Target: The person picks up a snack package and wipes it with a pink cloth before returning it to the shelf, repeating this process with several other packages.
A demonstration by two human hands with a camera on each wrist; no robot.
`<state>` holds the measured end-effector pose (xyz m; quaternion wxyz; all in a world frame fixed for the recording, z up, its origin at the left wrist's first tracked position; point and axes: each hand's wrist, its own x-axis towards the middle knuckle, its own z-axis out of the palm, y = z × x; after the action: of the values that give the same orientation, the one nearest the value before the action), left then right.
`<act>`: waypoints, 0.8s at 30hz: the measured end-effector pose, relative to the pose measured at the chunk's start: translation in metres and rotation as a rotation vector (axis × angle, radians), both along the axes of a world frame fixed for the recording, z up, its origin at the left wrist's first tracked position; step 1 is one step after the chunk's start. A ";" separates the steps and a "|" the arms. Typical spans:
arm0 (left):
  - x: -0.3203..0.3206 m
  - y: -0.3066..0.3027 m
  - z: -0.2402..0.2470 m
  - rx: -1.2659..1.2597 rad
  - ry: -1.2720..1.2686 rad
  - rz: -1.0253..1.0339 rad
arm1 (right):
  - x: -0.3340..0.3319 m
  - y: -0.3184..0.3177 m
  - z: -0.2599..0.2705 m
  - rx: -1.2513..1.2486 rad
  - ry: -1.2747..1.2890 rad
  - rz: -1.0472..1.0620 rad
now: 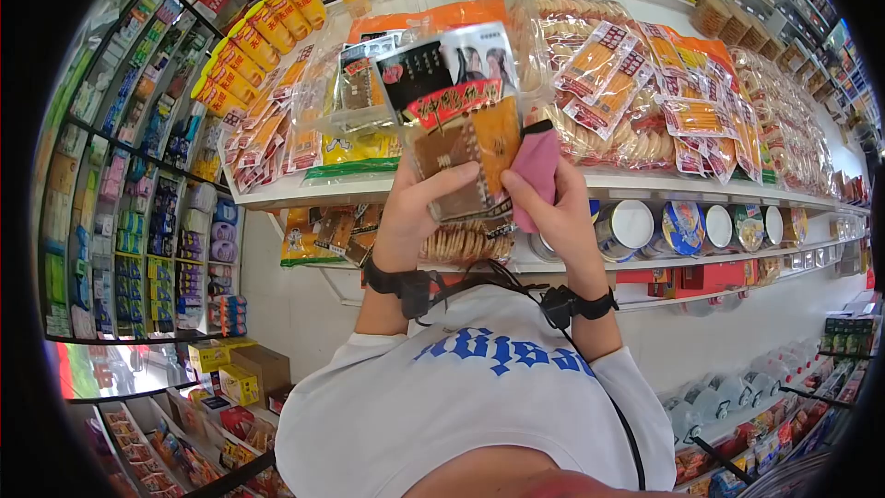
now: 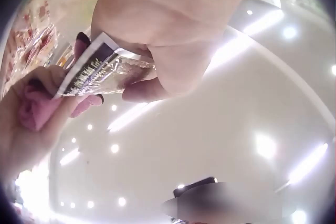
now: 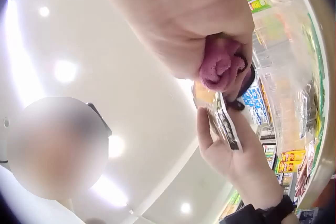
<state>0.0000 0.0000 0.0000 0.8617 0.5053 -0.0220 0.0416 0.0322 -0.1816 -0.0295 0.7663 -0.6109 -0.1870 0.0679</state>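
My left hand [image 1: 415,209] grips the lower left of a flat snack packet [image 1: 454,120], thumb across its front. The packet has a black top, a red band with white lettering and brown and orange contents. My right hand [image 1: 564,219] holds a folded pink cloth [image 1: 535,166] with a dark edge against the packet's right side. In the right wrist view the cloth [image 3: 219,66] is bunched inside the curled fingers, beside the packet [image 3: 224,124]. The left wrist view shows the packet [image 2: 97,69] edge-on between both hands, its back partly hidden by fingers.
Behind the packet stands a white shelf [image 1: 369,186] with a clear plastic bin [image 1: 318,83] and bagged snacks [image 1: 599,74]. Yellow canisters [image 1: 267,28] line its left side. Tubs [image 1: 631,226] sit on the lower shelf. Stocked racks [image 1: 138,184] rise at the left.
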 end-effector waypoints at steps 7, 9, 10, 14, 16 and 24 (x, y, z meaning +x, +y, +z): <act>-0.002 0.007 0.002 -0.146 -0.031 0.071 | 0.003 -0.006 0.009 -0.243 -0.208 -0.290; 0.001 0.005 -0.007 -0.214 -0.039 0.083 | 0.006 -0.003 0.001 -0.394 -0.565 -0.438; 0.004 0.002 -0.017 -0.248 -0.037 0.078 | 0.004 0.003 -0.003 -0.492 -0.718 -0.410; -0.011 -0.014 -0.019 0.526 -0.421 0.346 | -0.024 0.048 0.007 -0.477 -0.924 -0.213; -0.007 -0.018 -0.018 0.071 -0.434 0.278 | -0.023 0.042 0.017 -0.574 -0.983 -0.187; -0.001 -0.046 0.006 -0.175 -0.171 -0.150 | 0.018 0.027 0.024 -0.495 -0.961 -0.370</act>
<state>-0.0006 -0.0459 0.0063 0.8982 0.4196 -0.1294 0.0217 0.0503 -0.1550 -0.0058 0.4283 -0.7571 -0.3830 -0.3109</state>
